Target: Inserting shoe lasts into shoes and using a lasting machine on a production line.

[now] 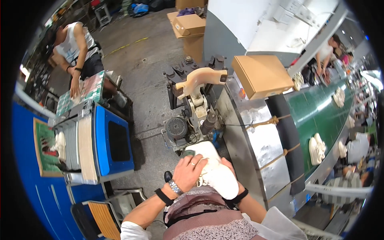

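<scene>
A cream-white lace-up shoe (220, 180) is held in front of my waist, its toe pointing back toward me and to the right. My left hand (187, 173) rests on its laced side, fingers bent over the laces. Around the far right side wraps my right hand (234, 172), mostly hidden by the shoe. Just beyond is a second white surface (205, 148), perhaps another shoe or the machine's edge; I cannot tell. A small dark green piece (188, 153) shows beside my left fingertips. Ahead stands a machine with a curved cream pad (202, 79) and a grey motor (176, 127).
A cardboard box (262, 76) sits on the metal counter (266, 148) at right. Behind it, a green conveyor belt (308, 108) carries white shoes (317, 150). At left are a blue-sided cart (114, 140), a chair (100, 218) and a seated co-worker (78, 48).
</scene>
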Action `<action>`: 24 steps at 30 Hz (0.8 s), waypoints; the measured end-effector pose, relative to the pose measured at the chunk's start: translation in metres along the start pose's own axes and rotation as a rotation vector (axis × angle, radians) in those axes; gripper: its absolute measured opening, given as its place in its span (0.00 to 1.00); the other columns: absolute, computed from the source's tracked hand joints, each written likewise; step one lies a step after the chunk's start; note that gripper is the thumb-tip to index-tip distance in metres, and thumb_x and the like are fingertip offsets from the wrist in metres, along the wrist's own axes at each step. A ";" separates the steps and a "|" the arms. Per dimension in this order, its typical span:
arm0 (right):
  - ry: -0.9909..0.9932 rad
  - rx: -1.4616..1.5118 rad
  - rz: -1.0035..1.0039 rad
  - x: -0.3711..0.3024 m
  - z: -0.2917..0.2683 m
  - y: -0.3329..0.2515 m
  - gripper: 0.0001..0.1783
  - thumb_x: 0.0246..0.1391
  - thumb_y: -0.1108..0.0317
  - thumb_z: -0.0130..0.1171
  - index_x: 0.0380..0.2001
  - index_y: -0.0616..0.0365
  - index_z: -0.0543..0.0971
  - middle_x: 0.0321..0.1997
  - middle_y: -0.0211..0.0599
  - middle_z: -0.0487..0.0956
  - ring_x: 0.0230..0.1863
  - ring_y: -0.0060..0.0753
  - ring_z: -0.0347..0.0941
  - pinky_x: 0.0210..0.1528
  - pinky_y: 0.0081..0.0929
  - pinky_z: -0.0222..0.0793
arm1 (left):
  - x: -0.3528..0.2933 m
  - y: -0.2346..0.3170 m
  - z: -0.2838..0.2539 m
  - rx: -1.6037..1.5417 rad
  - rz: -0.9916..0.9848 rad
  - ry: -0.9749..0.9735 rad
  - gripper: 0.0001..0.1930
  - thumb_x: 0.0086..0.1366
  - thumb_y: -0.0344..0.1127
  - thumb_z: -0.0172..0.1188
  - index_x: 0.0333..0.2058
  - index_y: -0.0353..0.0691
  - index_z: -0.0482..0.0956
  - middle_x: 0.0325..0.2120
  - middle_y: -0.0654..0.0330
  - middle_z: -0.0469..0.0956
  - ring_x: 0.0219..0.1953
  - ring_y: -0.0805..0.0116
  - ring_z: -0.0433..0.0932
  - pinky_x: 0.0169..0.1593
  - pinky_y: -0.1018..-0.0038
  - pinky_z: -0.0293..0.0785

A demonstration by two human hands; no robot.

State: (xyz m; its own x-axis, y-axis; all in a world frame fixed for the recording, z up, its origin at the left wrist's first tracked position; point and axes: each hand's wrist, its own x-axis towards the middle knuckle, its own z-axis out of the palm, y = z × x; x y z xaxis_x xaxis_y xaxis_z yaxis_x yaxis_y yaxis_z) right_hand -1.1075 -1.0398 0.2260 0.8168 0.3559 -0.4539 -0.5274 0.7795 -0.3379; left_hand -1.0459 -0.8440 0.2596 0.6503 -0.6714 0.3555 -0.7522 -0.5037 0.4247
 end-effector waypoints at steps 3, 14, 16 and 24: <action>0.041 -0.473 -0.405 -0.019 0.015 -0.049 0.42 0.57 0.58 0.50 0.70 0.63 0.51 0.68 0.45 0.62 0.68 0.38 0.60 0.68 0.33 0.58 | 0.025 0.027 0.029 0.006 -0.126 -0.014 0.32 0.50 0.30 0.62 0.57 0.39 0.69 0.53 0.53 0.69 0.49 0.50 0.70 0.52 0.60 0.72; 0.312 -1.659 -0.965 0.037 0.044 -0.149 0.55 0.40 0.70 0.64 0.70 0.67 0.49 0.67 0.57 0.61 0.67 0.50 0.61 0.65 0.38 0.61 | 0.111 0.000 0.079 -0.286 -0.385 0.266 0.47 0.48 0.23 0.65 0.65 0.25 0.49 0.54 0.37 0.64 0.55 0.38 0.66 0.56 0.56 0.70; 0.364 -1.945 -0.959 0.036 0.063 -0.146 0.55 0.39 0.64 0.65 0.69 0.65 0.51 0.61 0.59 0.66 0.59 0.57 0.68 0.57 0.41 0.70 | 0.108 -0.002 0.087 -0.287 -0.386 0.287 0.50 0.48 0.28 0.69 0.65 0.23 0.46 0.52 0.36 0.64 0.55 0.37 0.66 0.55 0.55 0.70; 0.550 -2.155 -0.631 0.057 0.090 -0.149 0.55 0.38 0.54 0.69 0.67 0.66 0.56 0.53 0.61 0.73 0.46 0.62 0.76 0.48 0.45 0.74 | 0.112 -0.012 0.101 -0.630 -0.463 0.316 0.44 0.51 0.27 0.66 0.63 0.28 0.52 0.51 0.36 0.70 0.54 0.38 0.68 0.57 0.57 0.68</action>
State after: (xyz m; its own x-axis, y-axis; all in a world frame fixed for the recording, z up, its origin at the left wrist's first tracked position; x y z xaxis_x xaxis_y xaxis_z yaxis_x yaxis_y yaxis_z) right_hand -0.9618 -1.0889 0.3249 0.9981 -0.0396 0.0462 -0.0188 -0.9232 -0.3838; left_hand -0.9749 -0.9678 0.2100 0.9481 -0.2408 0.2076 -0.2636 -0.2304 0.9367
